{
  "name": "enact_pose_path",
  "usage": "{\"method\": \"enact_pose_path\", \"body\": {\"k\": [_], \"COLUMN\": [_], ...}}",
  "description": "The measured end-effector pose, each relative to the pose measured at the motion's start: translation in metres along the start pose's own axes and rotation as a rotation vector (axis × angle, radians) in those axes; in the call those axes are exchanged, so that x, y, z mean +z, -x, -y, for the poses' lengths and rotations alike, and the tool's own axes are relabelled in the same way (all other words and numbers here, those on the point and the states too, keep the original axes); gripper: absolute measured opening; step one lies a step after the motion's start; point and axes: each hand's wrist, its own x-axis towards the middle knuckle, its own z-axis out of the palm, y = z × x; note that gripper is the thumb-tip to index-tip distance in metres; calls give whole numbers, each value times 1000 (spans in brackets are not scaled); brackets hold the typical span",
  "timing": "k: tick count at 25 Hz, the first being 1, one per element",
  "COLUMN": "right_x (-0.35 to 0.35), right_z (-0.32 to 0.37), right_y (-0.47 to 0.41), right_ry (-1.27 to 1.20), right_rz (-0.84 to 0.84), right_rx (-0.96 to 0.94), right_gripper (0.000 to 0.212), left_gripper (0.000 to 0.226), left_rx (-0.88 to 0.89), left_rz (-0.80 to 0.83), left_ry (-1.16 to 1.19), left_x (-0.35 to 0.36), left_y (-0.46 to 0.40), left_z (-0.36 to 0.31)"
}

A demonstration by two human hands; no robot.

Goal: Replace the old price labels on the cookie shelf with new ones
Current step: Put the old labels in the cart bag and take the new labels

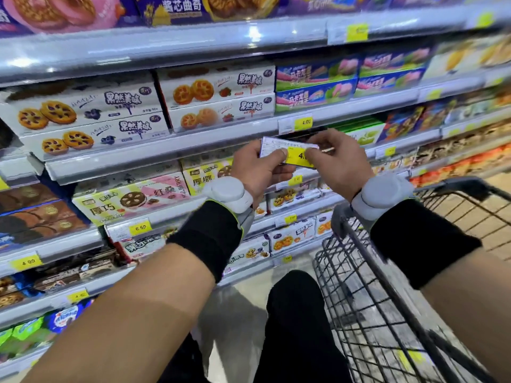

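Note:
I hold a white and yellow price label point(293, 150) in front of the cookie shelf, pinched from both sides. My left hand point(258, 170) grips its left part with thumb on top. My right hand point(336, 161) pinches its right end. The label hangs just below the shelf rail point(166, 150), apart from it. A fitted label reading 4.00 point(296, 123) sits in that rail just above my hands. White cookie boxes point(88, 117) stand on the shelf above the rail.
A wire shopping cart point(392, 272) stands at my right, close to my right forearm. Lower rails carry yellow labels such as the 6.60 label point(139, 228) and the 4.90 label point(26, 261). More shelves run above and below.

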Motion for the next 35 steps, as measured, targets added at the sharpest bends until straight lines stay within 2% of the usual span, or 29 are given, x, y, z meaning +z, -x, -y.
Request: {"method": "enact_pose_path", "body": {"k": [6,14,23,25,29,32,35], "right_x": [-61,-122,-146,-147,-145,-140,-130], "right_z": [-47,-99,-158,-172,-195,-213,-235], "right_y": [18,53,106,120,140,152,169], "right_ry": [-50,-13,-115,-165,-216,-272,-322], "right_rz": [-126,-274,-395,-420,-445,-472,-489], "right_rx": [98,199,390,457,559,629,744], "right_gripper": [8,6,7,3,7,12,3], "left_gripper": [4,6,8,15,11,26,39], "left_rx": [0,-57,-128,-171,-298,-426,-525], "left_rz": [138,276,485,541,673,679,700], "left_ry": [-54,-154,-337,-385,-503,-545,-606], "left_x": [78,155,210,218,231,239,246], "left_y": [4,12,22,20,12,7,0], "left_z": [15,38,78,89,107,118,127]}}
